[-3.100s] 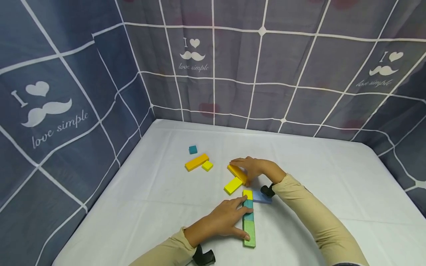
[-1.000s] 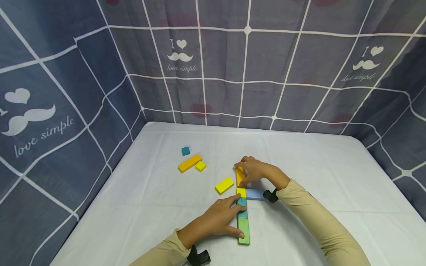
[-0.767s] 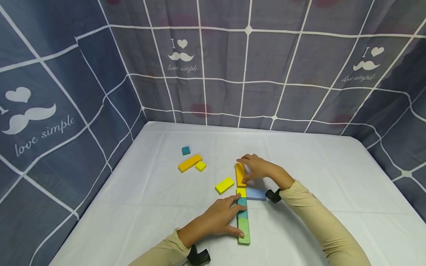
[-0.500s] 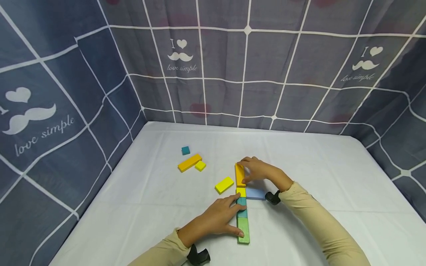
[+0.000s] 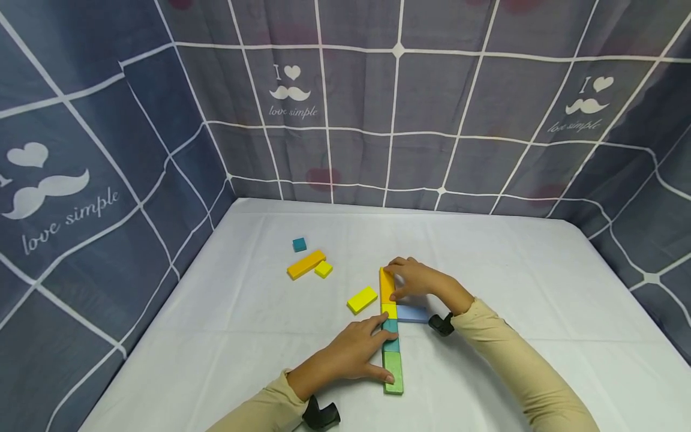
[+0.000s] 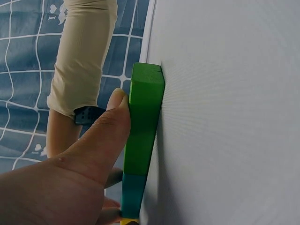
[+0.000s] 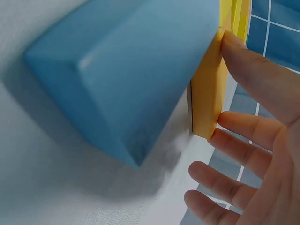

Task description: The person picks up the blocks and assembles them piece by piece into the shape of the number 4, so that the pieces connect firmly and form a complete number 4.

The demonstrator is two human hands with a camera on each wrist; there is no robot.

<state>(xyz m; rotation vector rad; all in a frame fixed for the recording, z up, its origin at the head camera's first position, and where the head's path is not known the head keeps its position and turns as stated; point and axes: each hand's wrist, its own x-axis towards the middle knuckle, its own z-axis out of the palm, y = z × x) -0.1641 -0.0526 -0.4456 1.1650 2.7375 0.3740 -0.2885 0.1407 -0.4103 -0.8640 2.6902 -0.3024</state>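
Head cam fwd/dn; wrist cams nr blocks (image 5: 393,363).

- Left sleeve (image 5: 264,408): I see plain beige cloth, ending in a loose cuff at the wrist.
- Right sleeve (image 5: 518,360): the same long beige fabric, creased along the forearm.
- Left wrist camera (image 5: 321,415): small, black, chunky.
- Right wrist camera (image 5: 441,324): also black, just below the cuff.
- Left hand (image 5: 353,353) and right hand (image 5: 423,282): both bare to my view.

Grid curtain (image 5: 356,90): "I", heart (image 5: 292,72), moustache (image 5: 290,93), "love simple"; 3 times in head view (leftmost clipped).
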